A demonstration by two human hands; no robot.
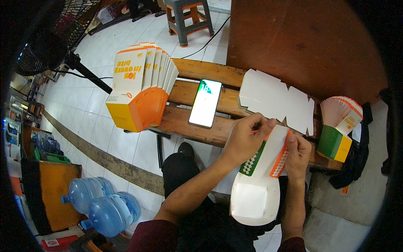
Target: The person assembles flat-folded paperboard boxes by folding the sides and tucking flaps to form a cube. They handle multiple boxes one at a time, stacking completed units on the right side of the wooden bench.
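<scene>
Head view. Both hands are up over the lap, closed on a flat white cardboard carton blank with green and orange checkered side flaps (262, 168). The left hand (245, 140) pinches the upper left edge, fingers curled over the top beside the green flap. The right hand (297, 153) grips the right edge along the orange flap, thumb on the face. The blank hangs between them, its rounded white bottom panel drooping toward the knees, just in front of the wooden slatted bench surface (189, 122).

On the surface: a smartphone with a lit screen (205, 103) lies flat in the middle; a stack of unfolded white blanks (273, 98) lies just beyond the hands; a fanned row of folded white-and-orange cartons (140, 90) stands at the left end; a smaller fanned batch with green and yellow bases (338, 126) stands at the right end. Two blue water jugs (103, 206) lie on the tiled floor at lower left.

Judgement on the fold: best to keep both pinches close to the crease lines so the side flaps turn in squarely, to press each score fully before bringing the walls up, and to hold the drooping panel clear of the lap so it doesn't buckle.
</scene>
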